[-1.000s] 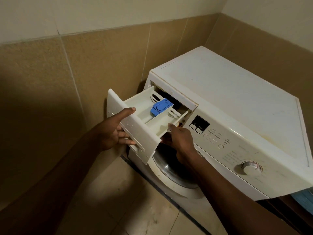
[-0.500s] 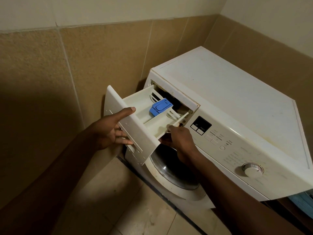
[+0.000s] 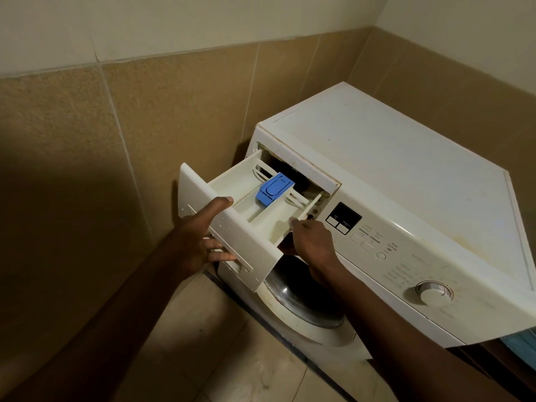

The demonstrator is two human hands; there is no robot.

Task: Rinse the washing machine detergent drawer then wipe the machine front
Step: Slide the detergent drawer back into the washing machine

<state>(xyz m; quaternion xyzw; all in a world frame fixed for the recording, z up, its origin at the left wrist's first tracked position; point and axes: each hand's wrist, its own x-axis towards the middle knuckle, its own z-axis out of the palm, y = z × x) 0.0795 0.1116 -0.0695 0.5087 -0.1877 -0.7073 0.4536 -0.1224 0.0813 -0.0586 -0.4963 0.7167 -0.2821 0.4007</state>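
A white front-loading washing machine [image 3: 391, 175] stands in a tiled corner. Its white detergent drawer [image 3: 246, 236] is pulled far out of the slot at the machine's top left, with a blue insert [image 3: 274, 189] in its middle compartment. My left hand [image 3: 200, 239] grips the drawer's front panel, thumb on the top edge and fingers on the face. My right hand [image 3: 311, 237] holds the drawer's right side wall from below. The dark slot opening [image 3: 301, 178] shows behind the insert.
The control panel has a black display [image 3: 343, 217] and a round dial [image 3: 434, 292]. The round door [image 3: 301, 303] sits below the drawer. Tan wall tiles are close on the left and behind. Beige floor tiles lie below. Something blue [image 3: 522, 348] shows at the right edge.
The drawer has come slightly further out toward the left, with both hands keeping their hold on it. The view shifted a little.
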